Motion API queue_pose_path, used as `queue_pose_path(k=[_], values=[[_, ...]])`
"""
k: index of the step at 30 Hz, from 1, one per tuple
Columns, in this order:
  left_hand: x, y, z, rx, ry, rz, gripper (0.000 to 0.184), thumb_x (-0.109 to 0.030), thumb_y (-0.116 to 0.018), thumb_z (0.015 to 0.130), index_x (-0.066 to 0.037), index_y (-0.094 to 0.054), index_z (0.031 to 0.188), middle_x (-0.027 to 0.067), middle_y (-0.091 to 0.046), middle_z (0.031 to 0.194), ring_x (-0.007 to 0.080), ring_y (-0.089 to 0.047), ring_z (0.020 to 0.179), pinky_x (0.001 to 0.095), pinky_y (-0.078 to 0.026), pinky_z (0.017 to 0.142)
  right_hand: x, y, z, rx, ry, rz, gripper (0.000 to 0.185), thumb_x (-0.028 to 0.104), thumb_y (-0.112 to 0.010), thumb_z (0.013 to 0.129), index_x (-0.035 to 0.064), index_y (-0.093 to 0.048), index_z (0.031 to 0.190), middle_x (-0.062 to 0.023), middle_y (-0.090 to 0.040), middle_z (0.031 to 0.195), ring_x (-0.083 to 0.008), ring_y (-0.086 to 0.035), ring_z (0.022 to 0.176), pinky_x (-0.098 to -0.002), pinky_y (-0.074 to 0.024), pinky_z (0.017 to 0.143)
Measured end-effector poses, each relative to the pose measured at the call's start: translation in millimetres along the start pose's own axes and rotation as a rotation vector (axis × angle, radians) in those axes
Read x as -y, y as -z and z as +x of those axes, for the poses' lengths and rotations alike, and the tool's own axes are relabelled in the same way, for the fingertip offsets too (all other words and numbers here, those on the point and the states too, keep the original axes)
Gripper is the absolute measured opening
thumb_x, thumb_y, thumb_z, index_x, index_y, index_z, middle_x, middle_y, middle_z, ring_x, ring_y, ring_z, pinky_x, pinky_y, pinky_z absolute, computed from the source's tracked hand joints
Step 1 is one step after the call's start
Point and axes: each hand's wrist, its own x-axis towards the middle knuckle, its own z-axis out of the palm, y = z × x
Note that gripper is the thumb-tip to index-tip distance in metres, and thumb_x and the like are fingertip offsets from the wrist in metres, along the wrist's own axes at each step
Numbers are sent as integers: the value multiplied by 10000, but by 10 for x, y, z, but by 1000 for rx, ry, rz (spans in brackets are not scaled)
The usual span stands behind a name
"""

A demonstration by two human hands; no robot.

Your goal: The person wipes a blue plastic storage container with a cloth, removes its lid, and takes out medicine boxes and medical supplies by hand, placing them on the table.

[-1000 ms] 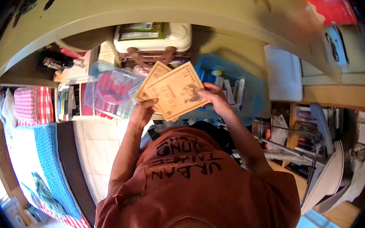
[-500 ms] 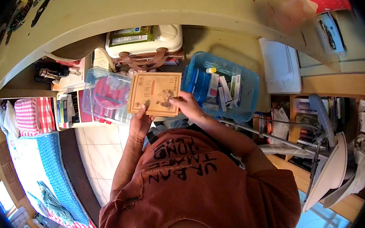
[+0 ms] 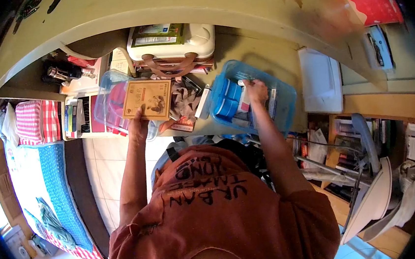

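My left hand (image 3: 139,125) grips a flat tan box (image 3: 148,99) printed with Chinese characters and small figures, the thumb on its front face. The box is held over the clear plastic container (image 3: 103,111), which has pink things in it. My right hand (image 3: 257,93) reaches into the blue translucent bin (image 3: 286,104). Its fingers are bent together at a small whitish item, partly hidden by them. Beside those fingers, a white box (image 3: 243,100) stands in the bin, with blue containers (image 3: 227,103) to its left.
A white case with brown handles (image 3: 197,44) stands behind on the shelf. A narrow white box (image 3: 203,102) and crumpled brownish material (image 3: 183,99) lie between the containers. The shelf edge (image 3: 158,21) arches overhead. A white panel (image 3: 320,77) leans at right.
My right hand has let go of the tan box and moved right into the blue bin. My left hand has carried the box leftward, revealing the narrow white box and brownish material.
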Motion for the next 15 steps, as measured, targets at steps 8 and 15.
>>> queue_pose_path(k=[8, 15], values=[[-148, -21, -179, -95, 20, 205, 385, -192, -650, 912, -7, -519, 1224, 126, -647, 1101, 237, -671, 923, 366, -579, 739, -15, 447, -224, 415, 237, 1030, 292, 68, -694, 830, 54, -669, 1121, -22, -687, 932, -90, -618, 792, -220, -477, 642], [-388, -137, -410, -195, 108, 722, 378, -371, -588, 937, 7, -584, 936, 133, -679, 740, 205, -671, 557, 275, -505, 437, 618, 1027, -611, 632, 505, 1093, 326, -44, -650, 823, 23, -633, 1141, -76, -687, 1077, -108, -642, 859, -250, -537, 718]])
